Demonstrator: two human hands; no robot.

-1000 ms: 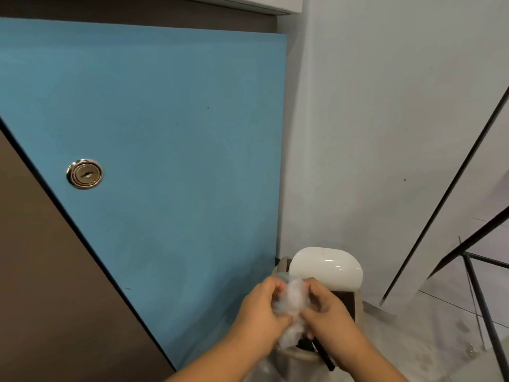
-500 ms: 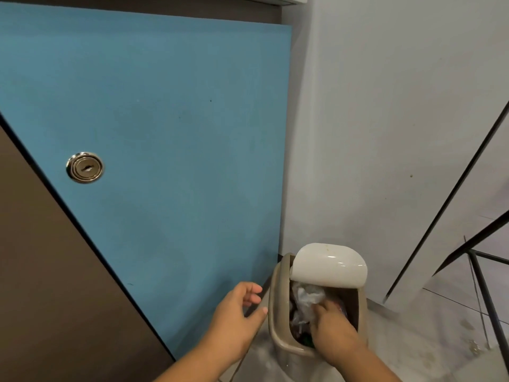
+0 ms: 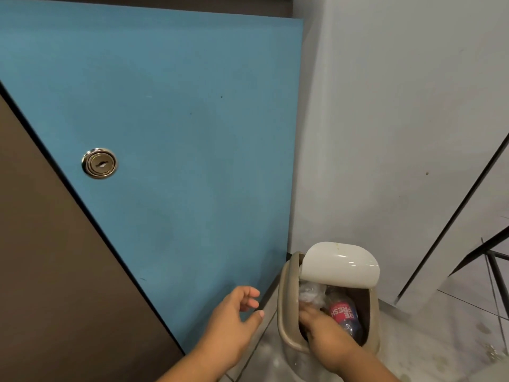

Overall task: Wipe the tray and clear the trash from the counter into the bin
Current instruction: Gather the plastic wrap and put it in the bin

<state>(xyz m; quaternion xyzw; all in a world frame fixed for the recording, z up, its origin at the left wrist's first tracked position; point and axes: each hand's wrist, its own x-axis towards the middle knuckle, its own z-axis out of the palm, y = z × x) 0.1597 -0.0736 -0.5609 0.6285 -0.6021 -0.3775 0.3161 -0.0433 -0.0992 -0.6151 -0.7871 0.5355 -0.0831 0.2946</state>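
The left hand [image 3: 234, 318] hovers with fingers loosely spread and holding nothing, at 9 o'clock of the swing-lid trash bin [image 3: 283, 307]. It has left the crumpled clear plastic [image 3: 311, 295], which both hands held a second ago. The right hand [image 3: 327, 334] now reaches deeper into the bin, and its grip cannot be told. The plastic lies inside at the hand's 11 o'clock. A bottle [image 3: 343, 315] labelled "FRESH" now shows at 1 o'clock.

"FRESH" in white, red label of bottle [image 3: 344, 315], inside bin [image 3: 283, 315]
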